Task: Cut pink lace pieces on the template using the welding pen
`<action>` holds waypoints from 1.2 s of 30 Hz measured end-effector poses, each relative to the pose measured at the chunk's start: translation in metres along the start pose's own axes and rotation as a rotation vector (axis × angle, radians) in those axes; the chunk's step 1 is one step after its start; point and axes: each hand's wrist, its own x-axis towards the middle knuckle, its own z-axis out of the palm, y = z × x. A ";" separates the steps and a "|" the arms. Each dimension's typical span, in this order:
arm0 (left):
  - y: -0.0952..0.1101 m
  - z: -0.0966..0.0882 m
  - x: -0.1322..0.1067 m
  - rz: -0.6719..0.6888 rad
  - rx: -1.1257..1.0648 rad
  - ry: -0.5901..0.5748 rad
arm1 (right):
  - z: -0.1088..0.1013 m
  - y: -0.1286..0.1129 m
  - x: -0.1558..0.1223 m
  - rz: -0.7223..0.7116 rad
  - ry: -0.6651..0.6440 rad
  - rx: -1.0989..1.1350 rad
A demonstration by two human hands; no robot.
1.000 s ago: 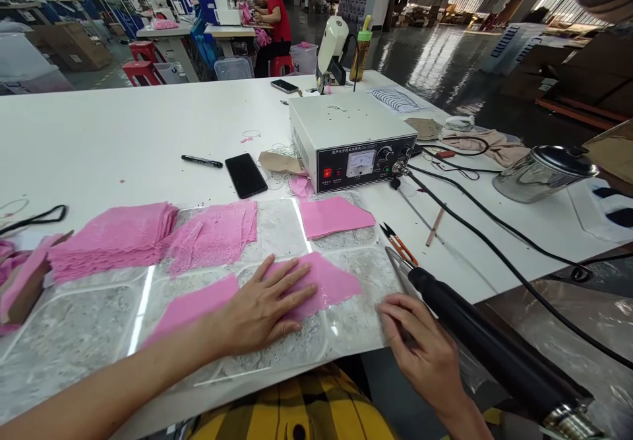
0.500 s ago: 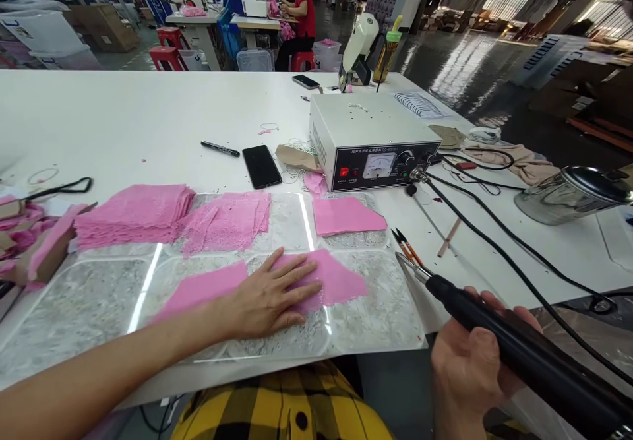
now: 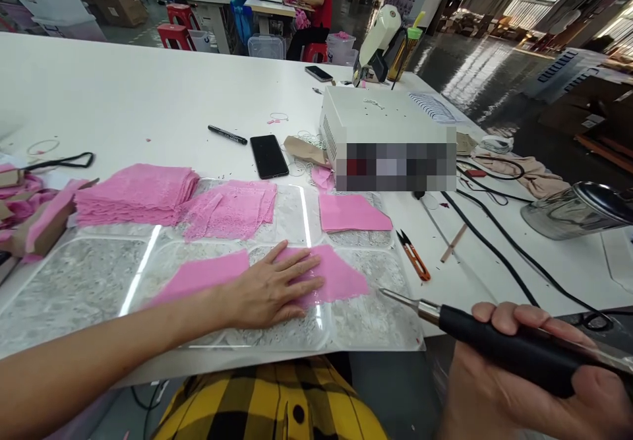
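One hand on fabric, tool near its edge, bare mat between

A pink fabric piece lies flat just beside the tapered metal tip of a black-handled tool

The left hand hides part of the pink cloth; at two o'clock the box's front is blurred; the right edge clips the jar.
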 end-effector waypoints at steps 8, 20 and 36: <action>-0.001 0.001 0.001 0.003 -0.024 0.007 | 0.007 0.005 -0.007 -0.064 -0.165 0.002; 0.000 -0.002 0.002 -0.004 -0.062 0.008 | 0.014 0.006 -0.007 -0.086 -0.253 -0.032; -0.002 -0.011 0.002 -0.005 -0.090 -0.001 | 0.013 -0.001 -0.006 -0.071 -0.158 -0.028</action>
